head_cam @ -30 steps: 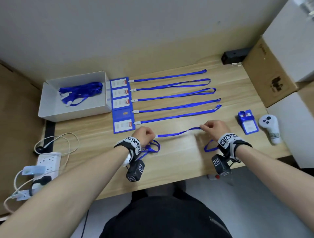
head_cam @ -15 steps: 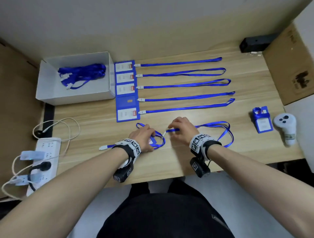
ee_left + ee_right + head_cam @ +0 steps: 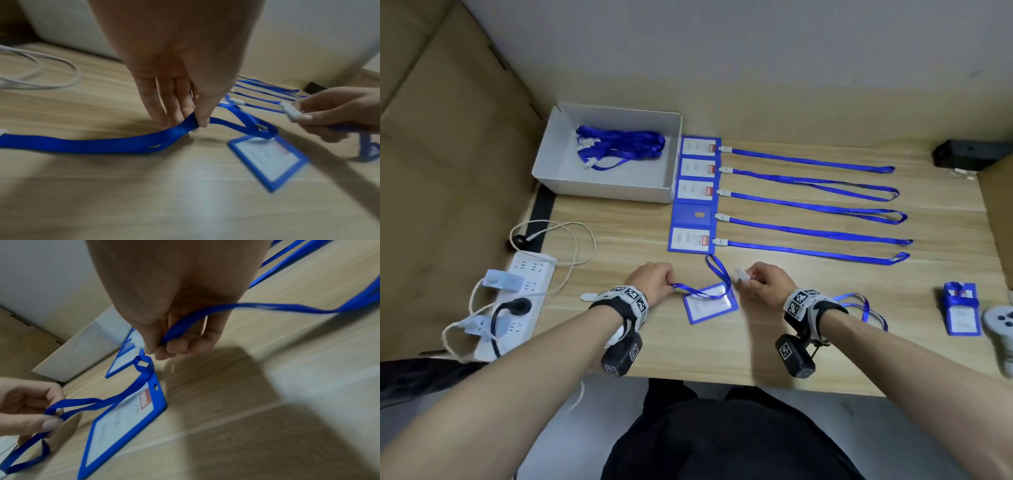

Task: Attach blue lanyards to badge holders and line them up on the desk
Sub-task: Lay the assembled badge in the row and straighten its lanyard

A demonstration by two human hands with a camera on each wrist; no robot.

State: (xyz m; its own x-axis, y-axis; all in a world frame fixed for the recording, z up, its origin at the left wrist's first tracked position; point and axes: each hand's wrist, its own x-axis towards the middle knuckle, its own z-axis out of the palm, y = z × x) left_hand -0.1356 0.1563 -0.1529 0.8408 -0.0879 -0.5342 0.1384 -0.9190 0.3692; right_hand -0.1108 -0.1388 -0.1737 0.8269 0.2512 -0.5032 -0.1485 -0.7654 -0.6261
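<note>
On the desk point(image 3: 774, 346), badge holder point(image 3: 710, 307) now uncovered, hands point(image 3: 654, 281) apart.

badge holders point(image 3: 699, 193): 7 | laid-out lanyards point(image 3: 811, 181): 5 | box point(image 3: 558, 161): 1 | power strip point(image 3: 517, 308): 1 | controller point(image 3: 1001, 325): 1

Power strip point(image 3: 524, 301): bench's left edge, plugs inserted.
White cable point(image 3: 571, 246): looped beside it.
Controller point(image 3: 1001, 325): white, right edge.
Black device point(image 3: 969, 156): far right corner.
</note>
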